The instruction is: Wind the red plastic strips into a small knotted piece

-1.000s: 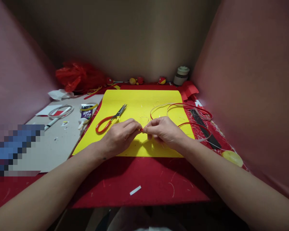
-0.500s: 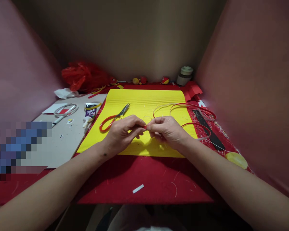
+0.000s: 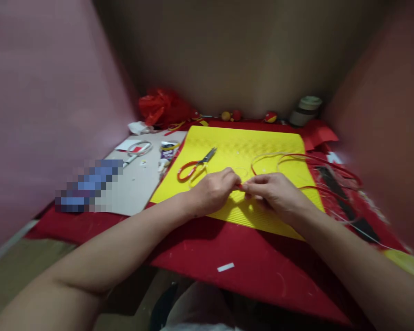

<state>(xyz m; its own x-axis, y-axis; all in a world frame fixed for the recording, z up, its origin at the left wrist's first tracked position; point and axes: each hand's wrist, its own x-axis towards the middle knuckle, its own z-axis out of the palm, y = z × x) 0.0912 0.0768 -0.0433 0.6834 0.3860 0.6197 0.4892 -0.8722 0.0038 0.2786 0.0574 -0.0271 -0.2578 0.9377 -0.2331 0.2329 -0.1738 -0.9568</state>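
Observation:
My left hand (image 3: 215, 191) and my right hand (image 3: 276, 193) meet above a yellow ribbed sheet (image 3: 248, 142), fingertips almost touching. Both pinch a tiny bit of a narrow red strip (image 3: 240, 186); most of that piece is hidden by the fingers. Beyond my right hand, long thin red-and-pale strips (image 3: 331, 162) curve in loops over the sheet's right edge. Whether they join the pinched bit, I cannot tell. Just past my left hand lie red-handled scissors (image 3: 189, 170), their blades pointing away to the right.
A grey board (image 3: 124, 197) on the left carries a glue tube (image 3: 166, 154) and coiled strip (image 3: 140, 148). Along the back are a red plastic bag (image 3: 163, 108), small round ornaments (image 3: 271, 116) and a lidded jar (image 3: 307, 110). A white paper slip (image 3: 226, 267) lies near the front edge.
My view has swung left and tilted, so everything appears further right. My left hand has rolled over, its back now more towards me. Both hands keep their pinch on the red strip.

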